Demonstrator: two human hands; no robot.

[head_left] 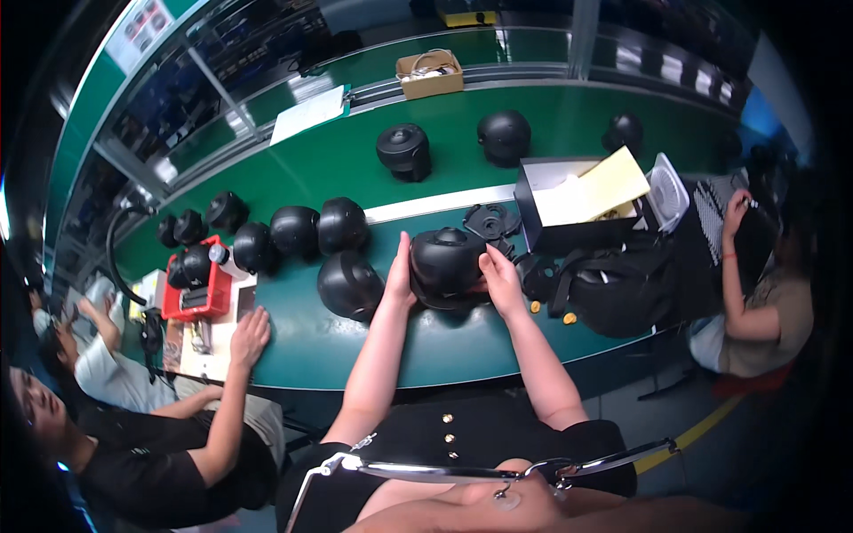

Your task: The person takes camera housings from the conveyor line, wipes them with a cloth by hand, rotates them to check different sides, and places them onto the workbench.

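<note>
A glossy black rounded housing (447, 262) with a small raised cap on top is between my two hands above the green table. My left hand (402, 277) presses flat along its left side, fingers pointing away from me. On the other side my right hand (500, 282) grips it, thumb in front and the other fingers partly hidden. Just left of my left hand sits another black rounded housing (349, 286). A flat black plastic part (491, 222) with a round centre lies beyond my right hand.
Several similar housings (295, 232) stand at left and along the back. An open black box (569, 233) with yellow paper stands right, near a black bag (613, 289) and small orange pieces (569, 318). A red bin (197, 302) is left. Co-workers sit on both sides.
</note>
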